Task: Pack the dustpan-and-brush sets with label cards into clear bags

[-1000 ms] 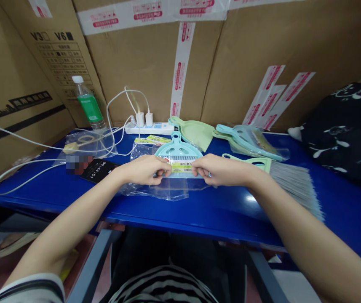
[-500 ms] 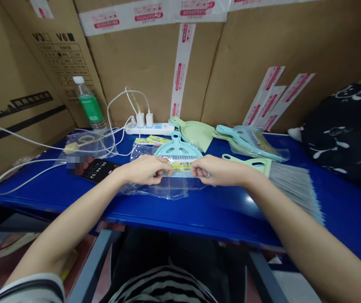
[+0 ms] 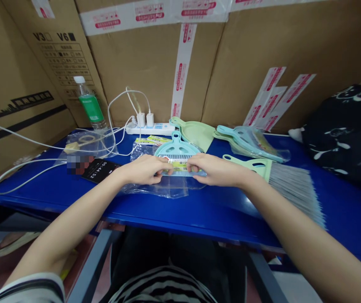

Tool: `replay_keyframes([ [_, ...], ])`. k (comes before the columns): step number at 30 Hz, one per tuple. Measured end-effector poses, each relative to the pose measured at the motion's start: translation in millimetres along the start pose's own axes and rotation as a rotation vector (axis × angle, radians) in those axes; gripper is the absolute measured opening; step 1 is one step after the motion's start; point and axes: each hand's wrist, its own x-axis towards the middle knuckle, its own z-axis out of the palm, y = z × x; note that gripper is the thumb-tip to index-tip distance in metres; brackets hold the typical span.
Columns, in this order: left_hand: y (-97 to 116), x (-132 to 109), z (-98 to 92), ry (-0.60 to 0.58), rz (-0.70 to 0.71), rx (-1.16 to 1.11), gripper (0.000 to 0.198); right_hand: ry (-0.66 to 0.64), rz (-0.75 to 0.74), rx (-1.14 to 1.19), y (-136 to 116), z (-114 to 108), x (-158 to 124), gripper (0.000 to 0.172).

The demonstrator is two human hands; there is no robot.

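A light blue dustpan (image 3: pixel 176 147) with a brush set against it, its bristles showing, lies before me with its handle pointing away. Across its near edge runs a yellow-green label card (image 3: pixel 179 166). My left hand (image 3: pixel 145 169) is closed at the card's left end, fingers curled. At the right end, my right hand (image 3: pixel 210 169) pinches with thumb and finger and covers part of the card. A clear plastic bag (image 3: pixel 167 188) spreads beneath and towards me; whether the fingers also grip its film I cannot tell.
Behind lie a green dustpan (image 3: pixel 197 132) and bagged dustpans (image 3: pixel 250 141). A green brush with grey bristles (image 3: pixel 290 185) is at right, a phone (image 3: pixel 96 170) at left. Further back are a power strip (image 3: pixel 155 128), cables and a water bottle (image 3: pixel 90 105). Cardboard (image 3: pixel 155 63) walls the back.
My right hand has shifted slightly left over the card, its fingers less tightly curled, hiding more of the print. My left hand stays nearly still.
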Motion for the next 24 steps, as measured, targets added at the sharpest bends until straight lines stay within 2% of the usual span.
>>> replay_keyframes([
  [9,-1.4,0.1,0.6,0.010,0.014,-0.003,0.031,-0.038,0.048,0.018,-1.9,-1.4,0.5,0.019],
  [13,-2.3,-1.1,0.2,-0.001,0.029,-0.022,0.032,-0.037,0.040,0.030,-0.7,-1.0,1.1,0.014],
  [19,-3.8,0.0,0.0,0.003,0.022,-0.049,0.023,-0.048,0.121,0.064,-3.0,0.4,6.4,0.013],
  [24,-4.7,1.6,0.9,0.012,0.030,-0.058,0.023,-0.029,0.157,0.074,-1.9,-1.0,7.0,0.009],
])
